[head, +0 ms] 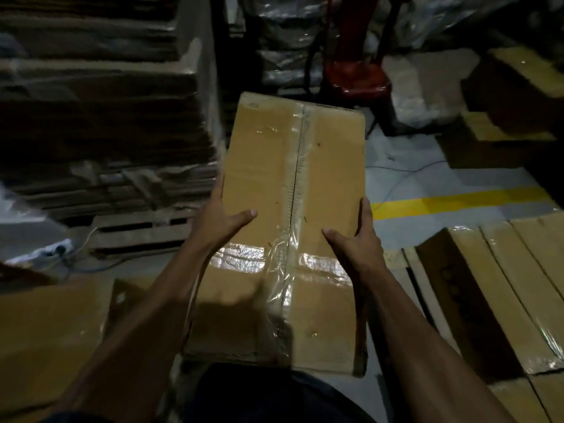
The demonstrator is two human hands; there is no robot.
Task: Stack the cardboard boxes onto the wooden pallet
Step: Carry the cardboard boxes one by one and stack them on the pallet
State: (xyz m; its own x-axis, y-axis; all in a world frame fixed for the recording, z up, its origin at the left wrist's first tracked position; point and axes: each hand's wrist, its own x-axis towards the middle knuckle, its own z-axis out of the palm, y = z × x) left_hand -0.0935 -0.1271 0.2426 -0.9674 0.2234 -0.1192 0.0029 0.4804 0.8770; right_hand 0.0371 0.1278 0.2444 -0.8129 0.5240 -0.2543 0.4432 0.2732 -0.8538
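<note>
1. Head view looked down on a long cardboard box, taped along its centre seam and across its width, carried in front of the person with its length running away from them.
2. Their left hand clasped the box's left edge, thumb lying over the top face and fingers wrapped down the side. Their right hand held the right edge the same way, thumb on top. Both hands gripped the box; neither was free.
3. The box appeared to be off the floor, held between the two hands, though dim light made its underside hard to read.
4. At the near right, a wooden pallet showed its slats, and boxes already laid there lay side by side on it, touching. So part of the stacking looked done.
5. More loose boxes sat on the floor at the near left, and others at the far right; I judged these were still to be moved.
6. At the far left stood a tall stack of flattened cardboard on its own pallet, which seemed no part of the job.
7. My reading: the task was midway, with this box in transit and its placing on the right-hand pallet still to come.
</note>
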